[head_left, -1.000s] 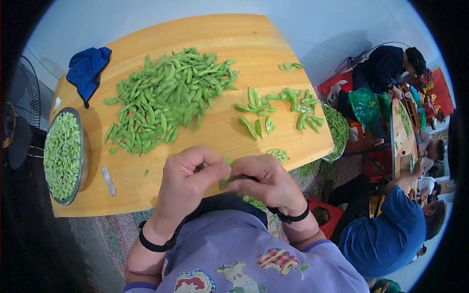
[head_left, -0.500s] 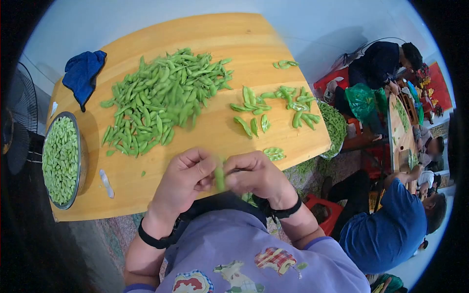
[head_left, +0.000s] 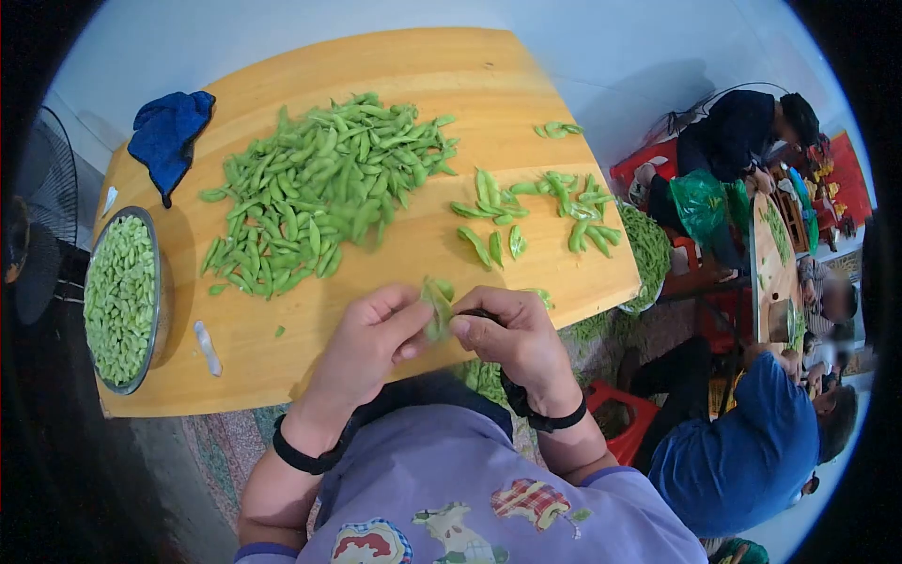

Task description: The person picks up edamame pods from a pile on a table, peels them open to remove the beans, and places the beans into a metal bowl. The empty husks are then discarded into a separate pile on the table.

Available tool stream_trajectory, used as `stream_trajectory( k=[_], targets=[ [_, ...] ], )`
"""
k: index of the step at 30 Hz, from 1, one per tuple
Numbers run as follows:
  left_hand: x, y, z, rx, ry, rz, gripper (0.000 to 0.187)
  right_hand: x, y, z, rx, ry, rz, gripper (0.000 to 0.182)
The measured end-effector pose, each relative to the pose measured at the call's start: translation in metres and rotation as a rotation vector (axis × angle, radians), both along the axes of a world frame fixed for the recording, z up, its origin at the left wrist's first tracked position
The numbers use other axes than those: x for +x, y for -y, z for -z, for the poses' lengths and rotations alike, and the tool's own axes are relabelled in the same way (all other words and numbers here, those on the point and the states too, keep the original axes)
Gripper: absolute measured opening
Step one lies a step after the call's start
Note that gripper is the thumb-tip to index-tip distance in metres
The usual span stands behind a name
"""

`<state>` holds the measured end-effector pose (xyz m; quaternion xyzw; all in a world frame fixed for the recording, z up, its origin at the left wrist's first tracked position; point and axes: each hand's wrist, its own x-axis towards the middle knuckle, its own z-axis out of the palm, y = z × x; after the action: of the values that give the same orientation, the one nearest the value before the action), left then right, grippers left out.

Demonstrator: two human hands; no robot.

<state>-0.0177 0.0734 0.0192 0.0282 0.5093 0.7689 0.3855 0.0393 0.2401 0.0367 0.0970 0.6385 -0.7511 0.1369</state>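
A green bean pod [head_left: 437,308], looking split open, is pinched by my left hand [head_left: 371,338] near the table's front edge. Close on its right side, my right hand [head_left: 517,343] has thumb and fingers closed on a small dark object whose shape is mostly hidden. Beyond my hands lies a big pile of green pods [head_left: 319,188] on the wooden table [head_left: 442,70]. Several flattened or loose pods [head_left: 489,202] are scattered to the right. At the far left stands a metal bowl [head_left: 162,310] full of shelled beans [head_left: 119,301].
A blue cloth [head_left: 169,136] and a whitish strip [head_left: 208,348] lie on the table's left part. A fan [head_left: 47,207] stands beyond it. At right are a container of green pods [head_left: 644,249], a red stool [head_left: 620,423], and people [head_left: 742,442] around another table [head_left: 766,268].
The pod between my hands has turned from narrow and upright to wide and opened. My hands have shifted slightly, and the view has moved a little.
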Motion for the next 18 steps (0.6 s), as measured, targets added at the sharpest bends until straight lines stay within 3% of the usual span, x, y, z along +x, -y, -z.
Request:
stream_trajectory(
  k=[1, 3, 5, 7, 9, 12, 18],
  targets=[
    [0.001, -0.002, 0.001, 0.001, -0.004, -0.005, 0.011, 0.001, 0.003, 0.004, 0.121, -0.069, 0.050, 0.012],
    [0.004, -0.009, 0.001, 0.056, 0.232, -0.122, 0.010, 0.002, 0.009, 0.005, 0.244, -0.146, 0.095, 0.012],
    [0.006, -0.010, 0.004, 0.056, 0.201, -0.113, 0.012, 0.005, 0.018, 0.003, 0.647, -0.521, 0.163, 0.009],
    [0.006, -0.012, 0.002, 0.055, 0.164, -0.101, 0.014, 0.006, 0.023, 0.001, 0.752, -0.619, 0.172, 0.010],
    [0.006, -0.013, -0.003, 0.102, 0.317, -0.141, 0.015, 0.007, 0.028, 0.003, 0.934, -0.764, 0.186, 0.017],
    [0.003, -0.010, -0.003, 0.095, 0.328, -0.092, 0.016, 0.009, 0.031, 0.008, 1.085, -0.849, 0.145, 0.022],
    [-0.004, -0.006, 0.006, 0.131, 0.323, -0.102, 0.017, 0.007, 0.034, 0.010, 1.149, -0.868, 0.086, 0.022]
  ],
)
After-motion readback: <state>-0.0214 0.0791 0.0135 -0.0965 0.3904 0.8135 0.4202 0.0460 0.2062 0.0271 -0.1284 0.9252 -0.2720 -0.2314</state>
